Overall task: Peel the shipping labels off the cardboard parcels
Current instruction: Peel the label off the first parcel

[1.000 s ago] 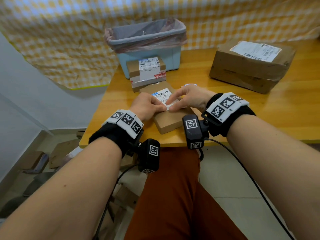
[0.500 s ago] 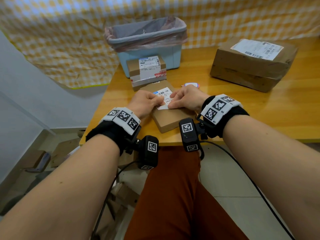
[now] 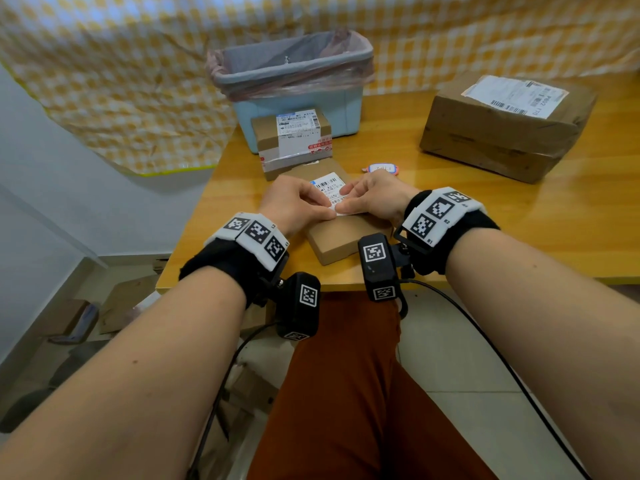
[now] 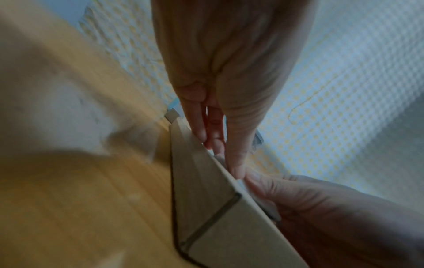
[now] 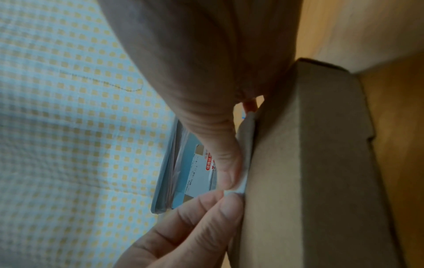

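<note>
Behind the wooden table (image 3: 485, 209), checked cloth is hanging. At the table's near edge a flat parcel (image 3: 343, 239) is lying; the left hand (image 3: 294, 202) and right hand (image 3: 374, 199) are both pinching its white label (image 3: 330, 190) at the near edge.

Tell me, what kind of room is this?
Probably a makeshift parcel-sorting corner in a home or small office: a wooden table with labelled cardboard boxes, a lined bin, and a checkered cloth hung behind.
</note>
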